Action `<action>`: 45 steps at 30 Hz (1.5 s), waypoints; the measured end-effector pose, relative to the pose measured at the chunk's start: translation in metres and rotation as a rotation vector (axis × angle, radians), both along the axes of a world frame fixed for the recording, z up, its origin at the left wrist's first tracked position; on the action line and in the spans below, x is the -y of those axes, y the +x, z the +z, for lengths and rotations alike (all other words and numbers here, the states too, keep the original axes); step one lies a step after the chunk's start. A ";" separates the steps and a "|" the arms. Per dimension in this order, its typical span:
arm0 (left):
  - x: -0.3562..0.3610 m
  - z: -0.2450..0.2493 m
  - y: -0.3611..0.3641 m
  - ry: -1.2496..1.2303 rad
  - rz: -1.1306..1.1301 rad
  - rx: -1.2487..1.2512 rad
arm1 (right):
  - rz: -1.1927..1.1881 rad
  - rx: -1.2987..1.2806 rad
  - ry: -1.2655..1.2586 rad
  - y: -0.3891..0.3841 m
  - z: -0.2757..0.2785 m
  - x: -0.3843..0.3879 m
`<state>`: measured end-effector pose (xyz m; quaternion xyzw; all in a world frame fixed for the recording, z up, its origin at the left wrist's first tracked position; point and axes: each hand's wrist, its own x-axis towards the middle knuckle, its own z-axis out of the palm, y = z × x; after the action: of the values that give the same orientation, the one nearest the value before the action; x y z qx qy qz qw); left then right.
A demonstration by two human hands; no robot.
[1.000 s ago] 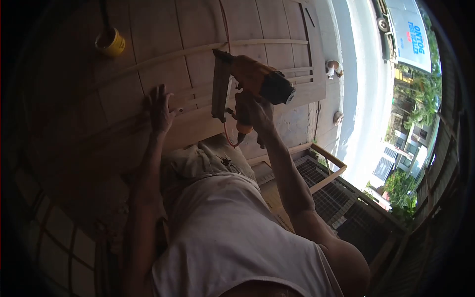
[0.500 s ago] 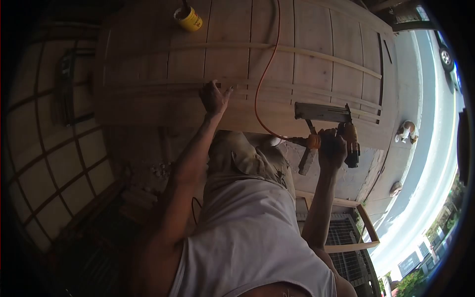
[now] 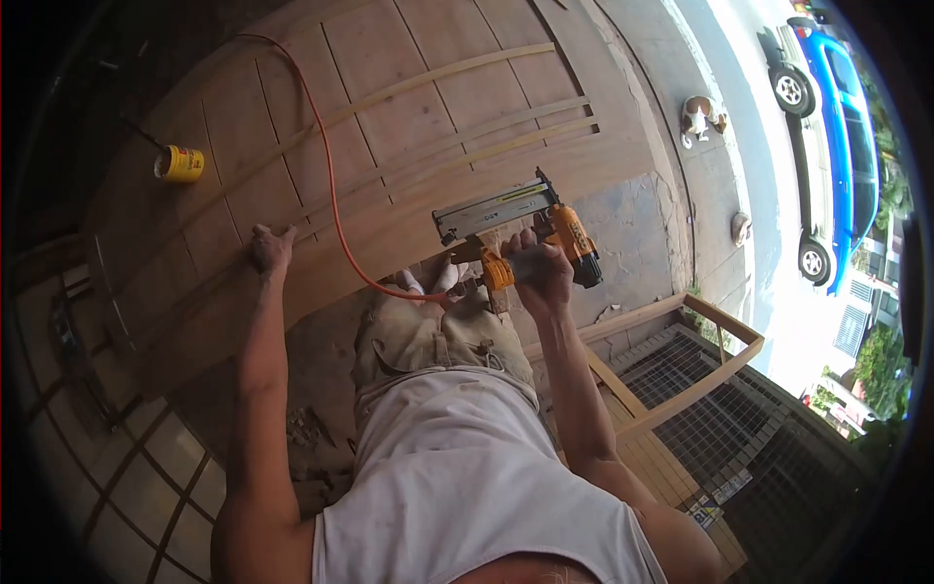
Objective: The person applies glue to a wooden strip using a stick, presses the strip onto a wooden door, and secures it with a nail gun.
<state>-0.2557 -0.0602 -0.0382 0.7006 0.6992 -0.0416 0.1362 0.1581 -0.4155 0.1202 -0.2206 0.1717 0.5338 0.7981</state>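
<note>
At the centre of the frame, the right hand [image 3: 545, 277] is clenched around the grip of the orange nail gun [image 3: 511, 226], held over the near edge of the plank surface [image 3: 418, 102]. The left hand [image 3: 270, 248] rests released, palm down, at centre left. Risk: the orange hose [image 3: 326, 185] crossing the planks may snag on the thin strips [image 3: 457, 146] and jerk the tool. Planks: pale, matt, straight-grained; strips: narrow, slightly bowed.

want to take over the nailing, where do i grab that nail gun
Nail gun: take its handle, where the right grip wraps it, coming in from the hose end. The long magazine and bulky orange head offer no other slim part.
</note>
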 end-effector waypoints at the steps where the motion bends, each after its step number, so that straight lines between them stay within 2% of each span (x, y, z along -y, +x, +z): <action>1: 0.002 -0.006 0.002 -0.003 0.014 -0.006 | -0.018 0.058 0.031 -0.001 0.002 -0.001; 3: 0.004 -0.013 0.001 0.005 0.067 -0.014 | -0.004 0.063 0.028 -0.005 0.006 0.001; 9: -0.007 -0.015 -0.011 0.024 0.015 0.075 | 0.018 0.081 0.060 -0.030 -0.004 -0.003; 12: -0.008 -0.001 -0.015 -0.048 0.079 0.208 | 0.060 0.061 0.100 -0.036 -0.018 0.002; 13: -0.011 -0.011 -0.022 -0.040 0.071 0.243 | 0.080 0.055 0.117 -0.039 -0.018 0.004; 16: -0.016 -0.021 -0.041 -0.032 0.072 0.317 | 0.003 -0.019 0.009 -0.044 -0.009 0.008; 18: -0.021 -0.017 -0.051 -0.052 0.088 0.328 | 0.106 0.015 0.094 -0.034 -0.011 0.006; 21: -0.024 0.001 -0.065 -0.227 0.307 0.863 | 0.168 0.041 0.101 -0.013 -0.024 0.009; 24: -0.006 0.070 -0.016 -0.117 0.283 0.972 | 0.131 0.017 0.025 0.012 -0.051 0.012; 25: 0.005 0.089 0.012 -0.134 0.257 0.964 | 0.121 0.000 -0.004 0.025 -0.063 0.012; 26: 0.012 0.105 0.047 -0.142 0.226 0.958 | 0.143 0.001 0.087 0.042 -0.082 0.008; 28: 0.032 0.119 0.131 -0.200 0.147 0.782 | 0.168 -0.012 0.257 0.065 -0.125 0.014; 29: 0.031 0.046 0.149 -0.135 0.057 0.738 | 0.169 -0.025 0.224 0.076 -0.134 0.012; 31: 0.067 0.083 0.249 -0.111 0.036 0.466 | 0.168 -0.048 0.152 0.092 -0.150 0.013; 34: 0.092 0.035 0.323 0.000 -0.046 0.301 | 0.198 -0.109 0.132 0.115 -0.168 0.014; 35: 0.095 0.023 0.337 -0.002 -0.013 0.306 | 0.217 -0.095 0.107 0.122 -0.173 0.017; 38: 0.101 0.008 0.361 0.157 -0.102 0.196 | 0.184 -0.116 0.003 0.137 -0.194 0.022; 42: 0.105 -0.009 0.362 0.314 -0.165 0.135 | 0.215 -0.176 0.077 0.163 -0.191 0.011; 45: 0.105 -0.007 0.362 0.213 -0.085 0.193 | 0.196 -0.127 0.124 0.184 -0.183 0.007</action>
<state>0.1066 -0.1653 -0.0448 0.7410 0.6529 0.0945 0.1257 0.3419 -0.4229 -0.0628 -0.1523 0.1659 0.6317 0.7418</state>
